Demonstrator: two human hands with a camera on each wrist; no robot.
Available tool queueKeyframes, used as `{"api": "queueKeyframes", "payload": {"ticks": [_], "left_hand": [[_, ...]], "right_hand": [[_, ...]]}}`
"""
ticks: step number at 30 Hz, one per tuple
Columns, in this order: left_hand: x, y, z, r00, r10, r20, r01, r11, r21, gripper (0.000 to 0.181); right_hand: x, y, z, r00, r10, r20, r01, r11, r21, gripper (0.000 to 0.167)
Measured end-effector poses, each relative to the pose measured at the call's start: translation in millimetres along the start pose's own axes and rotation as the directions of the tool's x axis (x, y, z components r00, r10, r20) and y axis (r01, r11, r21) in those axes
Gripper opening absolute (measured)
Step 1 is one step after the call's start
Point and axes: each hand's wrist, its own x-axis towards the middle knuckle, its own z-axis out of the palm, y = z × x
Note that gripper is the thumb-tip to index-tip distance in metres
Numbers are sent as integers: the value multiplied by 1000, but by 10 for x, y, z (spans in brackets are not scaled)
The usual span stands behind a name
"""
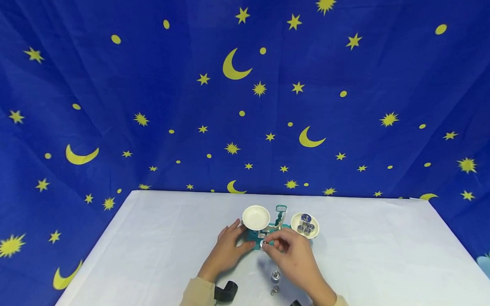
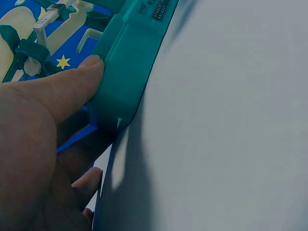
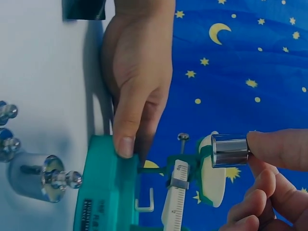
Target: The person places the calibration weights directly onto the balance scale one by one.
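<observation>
My left grip [image 1: 225, 251] is closed on the left end of the green balance [image 1: 262, 235], the thumb laid along the top of its base [image 3: 108, 178] and the other fingers tucked behind and under it. My right grip [image 1: 292, 253] is narrowed to a small pinch, with a shiny metal weight [image 3: 230, 150] between thumb and fingertips; its smooth round side faces the camera at my right wrist, and my remaining fingers are curled in beside it. From my head I see this weight just in front of the middle of the balance, but I cannot tell whether the two touch. The balance stands on the white surface [image 1: 164, 258], its left pan [image 1: 256, 218] near my left grip and its right pan [image 1: 294, 230] beyond my right grip. Several more weights [image 1: 305, 219], one larger than the others, sit together in that right pan. On the surface nearer me, below my right grip, stands a knobbed weight [image 1: 276, 276], with two smaller weights [image 1: 276, 289] just beside each other. The white beam [image 3: 175, 202] carries printed marks and a grey slider [image 3: 179, 183]. Beyond the surface hangs a blue cloth [image 1: 182, 101] with yellow moons and stars, and beige sleeves [image 1: 198, 296] cover my forearms.
</observation>
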Motion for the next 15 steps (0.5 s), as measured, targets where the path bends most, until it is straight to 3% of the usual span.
{"api": "queueKeyframes", "payload": {"ticks": [15], "left_hand": [[5, -8, -7, 1000, -9, 8, 9, 1000, 10, 65]], "right_hand": [[102, -88, 69, 997, -42, -69, 45, 998, 51, 17]]}}
